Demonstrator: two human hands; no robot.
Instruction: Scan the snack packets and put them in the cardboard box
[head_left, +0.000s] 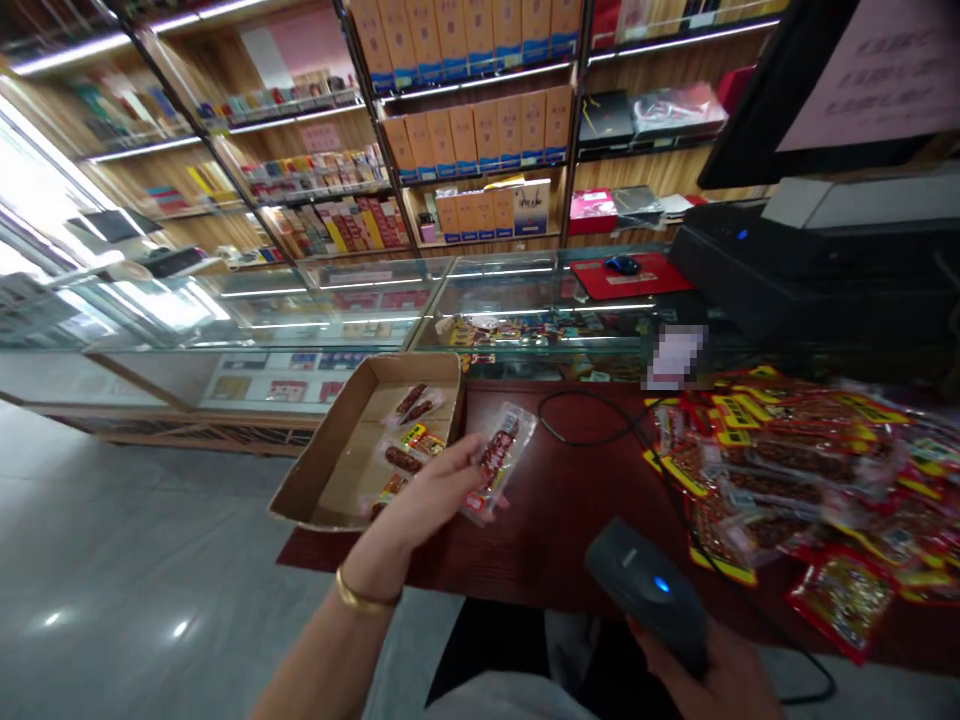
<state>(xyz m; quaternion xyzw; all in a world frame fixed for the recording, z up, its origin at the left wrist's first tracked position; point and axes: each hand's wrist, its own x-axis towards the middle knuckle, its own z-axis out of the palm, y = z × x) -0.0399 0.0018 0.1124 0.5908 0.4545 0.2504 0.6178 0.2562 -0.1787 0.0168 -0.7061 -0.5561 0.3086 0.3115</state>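
My left hand [442,485], with a gold bangle on the wrist, is closed on a clear vacuum-packed sausage packet [501,452] just above the dark red counter. The packet is tilted, its label side partly facing up. Close to that hand on the left, a shallow cardboard box [330,470] contains several similar meat snack packets [405,458]. Low on the right, my right hand [697,670] grips a black barcode scanner [649,590] with a blue light lit. Its head points up and left, toward the packet but apart from it.
A heap of red and yellow snack packets [802,470] covers the counter's right side. A black cable [592,440] loops across the dark red counter [555,520]. Behind are a glass display case [495,290], a mouse [622,264] on a red mat, and a monitor [780,90].
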